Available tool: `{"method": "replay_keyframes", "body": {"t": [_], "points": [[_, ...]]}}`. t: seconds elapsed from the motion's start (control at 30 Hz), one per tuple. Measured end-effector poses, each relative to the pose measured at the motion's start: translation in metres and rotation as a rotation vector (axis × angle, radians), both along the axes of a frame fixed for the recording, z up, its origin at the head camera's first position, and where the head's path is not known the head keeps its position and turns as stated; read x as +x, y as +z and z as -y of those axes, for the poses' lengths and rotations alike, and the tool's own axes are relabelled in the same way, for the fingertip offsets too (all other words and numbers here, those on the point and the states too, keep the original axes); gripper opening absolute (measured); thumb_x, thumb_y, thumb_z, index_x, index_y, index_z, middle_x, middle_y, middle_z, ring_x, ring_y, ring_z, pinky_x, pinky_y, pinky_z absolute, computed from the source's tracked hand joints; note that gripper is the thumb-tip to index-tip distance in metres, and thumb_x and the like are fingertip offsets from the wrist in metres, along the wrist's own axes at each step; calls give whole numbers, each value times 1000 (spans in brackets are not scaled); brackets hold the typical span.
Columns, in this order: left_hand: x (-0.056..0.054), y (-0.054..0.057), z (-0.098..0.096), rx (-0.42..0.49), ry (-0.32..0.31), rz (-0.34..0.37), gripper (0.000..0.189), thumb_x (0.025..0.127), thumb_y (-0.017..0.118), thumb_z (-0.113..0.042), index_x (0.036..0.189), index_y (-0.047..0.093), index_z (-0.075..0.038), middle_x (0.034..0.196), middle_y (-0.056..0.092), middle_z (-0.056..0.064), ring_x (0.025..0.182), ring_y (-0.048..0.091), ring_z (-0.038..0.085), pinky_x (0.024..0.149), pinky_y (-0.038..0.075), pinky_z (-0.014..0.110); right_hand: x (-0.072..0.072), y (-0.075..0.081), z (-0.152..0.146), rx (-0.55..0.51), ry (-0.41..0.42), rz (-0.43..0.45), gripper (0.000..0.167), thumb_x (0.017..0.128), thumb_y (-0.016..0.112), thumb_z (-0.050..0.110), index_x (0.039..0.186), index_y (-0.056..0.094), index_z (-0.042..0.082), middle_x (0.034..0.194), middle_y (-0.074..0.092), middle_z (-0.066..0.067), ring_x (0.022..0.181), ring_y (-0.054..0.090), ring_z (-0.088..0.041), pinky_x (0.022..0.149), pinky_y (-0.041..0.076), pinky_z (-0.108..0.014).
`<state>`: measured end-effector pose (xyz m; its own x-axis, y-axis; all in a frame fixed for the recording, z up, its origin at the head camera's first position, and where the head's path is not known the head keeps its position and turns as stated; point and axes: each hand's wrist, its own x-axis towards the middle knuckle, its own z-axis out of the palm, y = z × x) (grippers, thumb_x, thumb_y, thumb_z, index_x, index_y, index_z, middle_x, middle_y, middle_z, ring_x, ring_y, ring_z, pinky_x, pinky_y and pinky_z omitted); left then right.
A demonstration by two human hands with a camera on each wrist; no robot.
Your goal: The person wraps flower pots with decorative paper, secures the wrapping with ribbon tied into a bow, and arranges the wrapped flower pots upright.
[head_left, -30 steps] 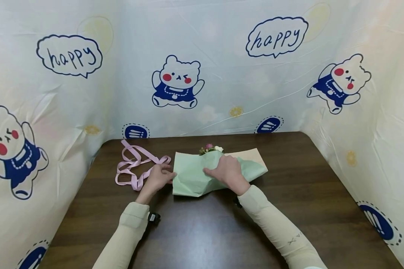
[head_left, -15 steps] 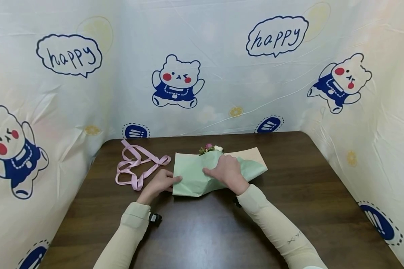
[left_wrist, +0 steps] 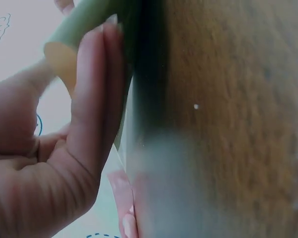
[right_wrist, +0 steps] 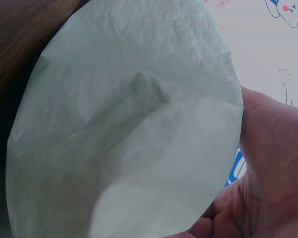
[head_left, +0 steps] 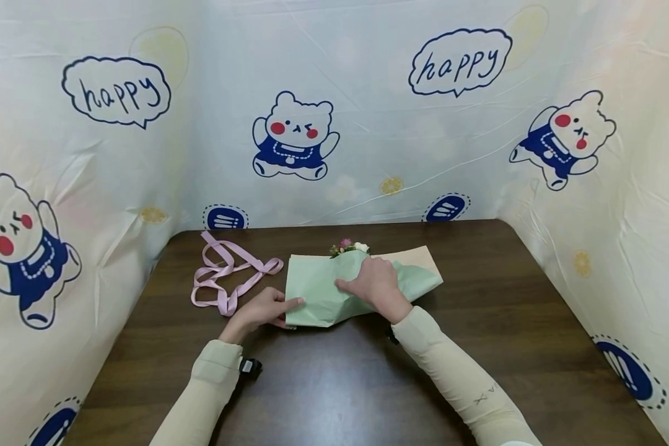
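A sheet of pale green wrapping paper (head_left: 318, 291), peach on its other side, lies folded at the middle of the table around a small bunch of flowers (head_left: 350, 246). Only pink and white blooms show above the fold. My left hand (head_left: 264, 308) pinches the paper's left edge, thumb on top and fingers underneath; in the left wrist view its long fingers (left_wrist: 97, 89) lie along the paper. My right hand (head_left: 378, 288) grips the folded paper just below the flowers, fingers curled over it. In the right wrist view the green paper (right_wrist: 129, 109) hides most of that hand.
A loosely looped pink ribbon (head_left: 223, 279) lies to the left of the paper. The dark wooden table (head_left: 334, 384) reaches back to a printed curtain (head_left: 368, 155), which also hangs at both sides.
My left hand has slid from beside the ribbon toward the near end of the paper's left edge and taken hold there. The right hand keeps its place.
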<state>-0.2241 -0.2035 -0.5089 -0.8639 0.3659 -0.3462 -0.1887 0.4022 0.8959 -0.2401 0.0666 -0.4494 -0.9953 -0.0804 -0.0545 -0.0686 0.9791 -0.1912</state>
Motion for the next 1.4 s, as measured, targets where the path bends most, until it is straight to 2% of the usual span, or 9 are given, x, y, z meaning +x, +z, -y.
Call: {"method": "replay_keyframes", "body": {"t": [0.1,0.23,0.4,0.6,0.77,0.97,1.2,1.4], "points": [[2,-1,2,54,-66,68,32,99,69,-21,82,67,6,74,69,10,65,74,19,65,62,33,1,0,0,0,-4,3,67,79,66,76,71,62,9,69,61,-7,69,63,-25,55,48,-33],[4,-1,5,92,-111,63,22,96,71,-9,92,69,13,76,71,10,65,73,16,64,62,31,0,0,0,7,-4,-3,68,78,66,76,72,62,9,70,61,-7,70,63,-25,56,48,-33],[5,-1,6,81,-107,40,18,93,71,-3,93,69,15,74,72,9,64,72,14,63,61,29,-2,-2,0,5,-2,-7,67,77,66,77,69,62,11,68,61,-5,73,64,-25,58,49,-34],[6,1,9,66,-97,41,16,92,72,-3,91,69,13,72,70,7,63,71,13,63,61,29,-4,-1,-1,-6,-1,-3,69,76,66,78,76,65,9,74,64,-7,77,65,-25,60,49,-34],[4,0,9,79,-111,21,22,97,68,-7,97,67,14,79,69,8,66,72,15,67,62,33,-2,-1,-2,4,-1,5,72,77,64,79,79,66,7,76,65,-8,76,65,-26,59,49,-34],[1,-7,3,69,-24,-37,35,105,57,-20,107,68,14,89,73,7,78,70,13,71,62,33,-2,-3,-3,34,13,-4,71,80,61,79,75,65,8,76,65,-9,75,66,-27,61,50,-35],[3,-6,-2,77,72,-83,25,101,59,-5,101,67,18,79,69,3,69,66,9,62,59,24,-3,-6,-1,-13,13,-6,66,77,66,76,73,64,10,76,65,-7,77,65,-26,61,50,-35],[4,2,-6,105,90,-86,23,101,60,-4,96,68,16,72,65,0,64,61,7,59,56,20,-3,-4,-1,-24,5,-7,64,76,68,74,67,61,12,70,61,-5,73,63,-25,58,48,-34]]}}
